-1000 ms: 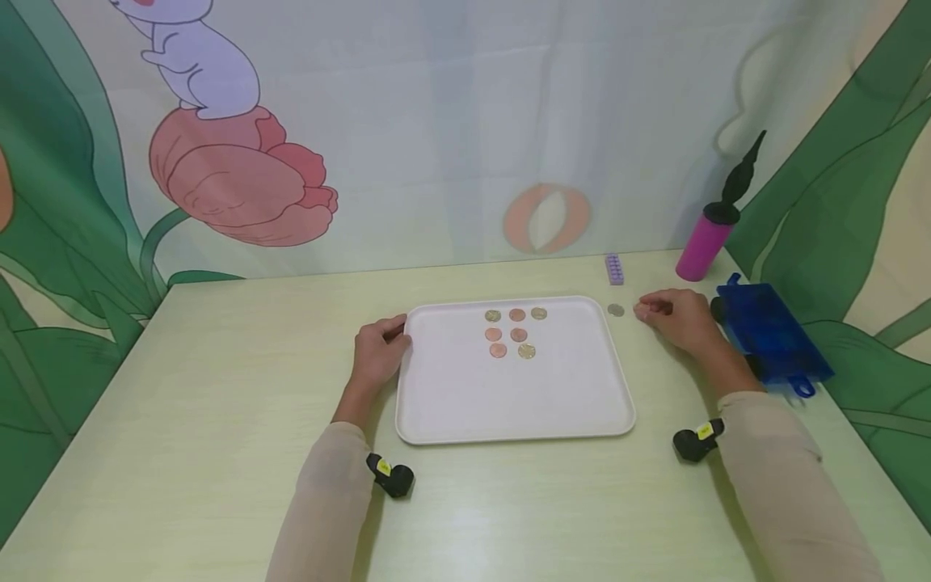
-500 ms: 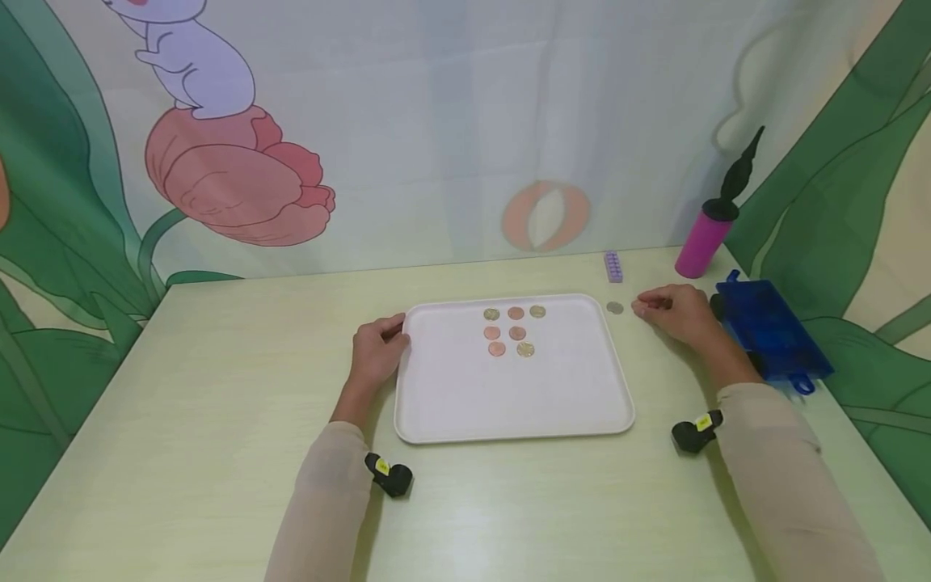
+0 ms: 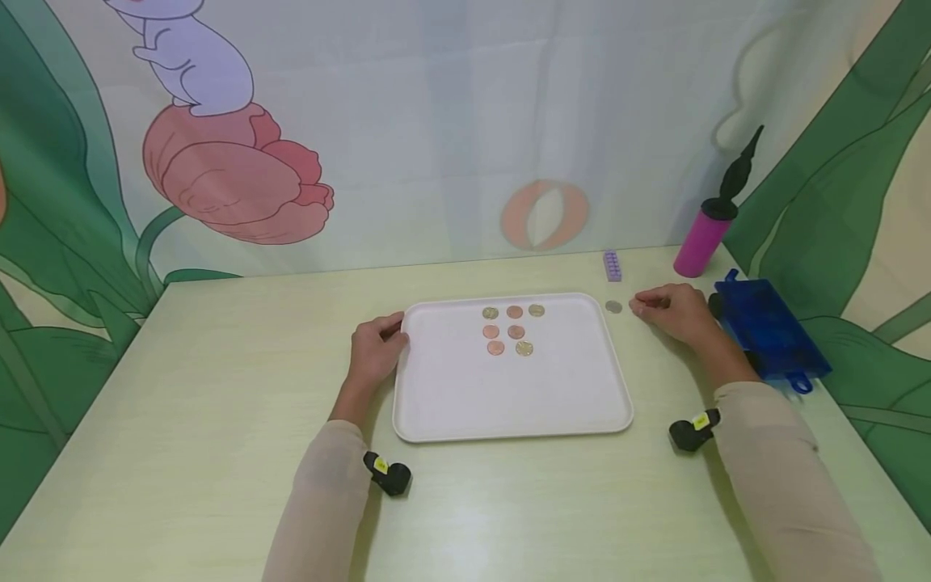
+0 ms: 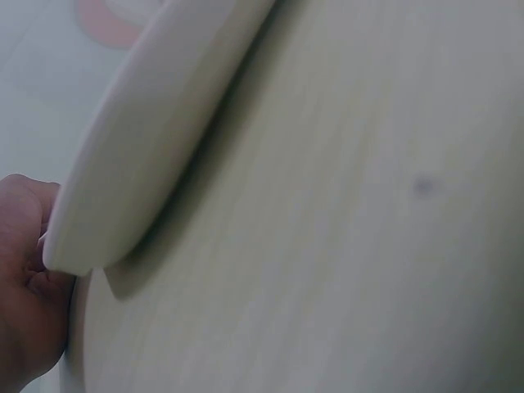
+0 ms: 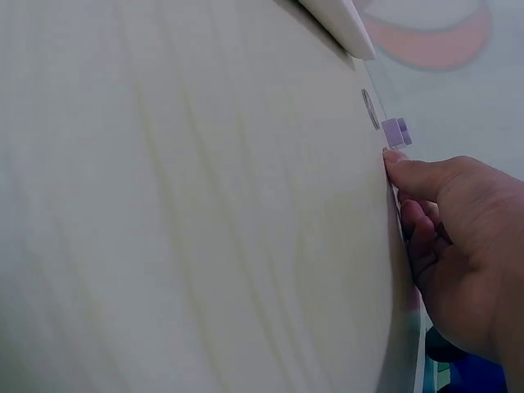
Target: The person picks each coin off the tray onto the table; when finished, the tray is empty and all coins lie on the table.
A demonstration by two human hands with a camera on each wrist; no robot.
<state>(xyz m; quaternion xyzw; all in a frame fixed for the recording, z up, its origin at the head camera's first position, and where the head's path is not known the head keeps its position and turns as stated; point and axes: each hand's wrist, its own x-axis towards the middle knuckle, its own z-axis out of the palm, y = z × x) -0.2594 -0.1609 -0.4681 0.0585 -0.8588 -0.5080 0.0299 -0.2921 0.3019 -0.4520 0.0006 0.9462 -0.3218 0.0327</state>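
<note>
Room type unclear; booth-like workspace: pale table (image 3: 182,420), cartoon-print cloth (image 3: 407,145) behind, leaf prints (image 3: 807,186) both sides.

Left fingers (image 3: 391,322) at white tray (image 3: 509,396) of seven coins (image 3: 516,332)

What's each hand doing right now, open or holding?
Left hand: holding the white tray by its left edge.
Right hand: curled; can't tell if it's pinching anything.

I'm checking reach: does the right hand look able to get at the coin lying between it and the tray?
Probably yes. The right hand is close beside the coin, with nothing visible between them; the purple brick lies farther back. Whether that hand holds something is unclear.
</note>
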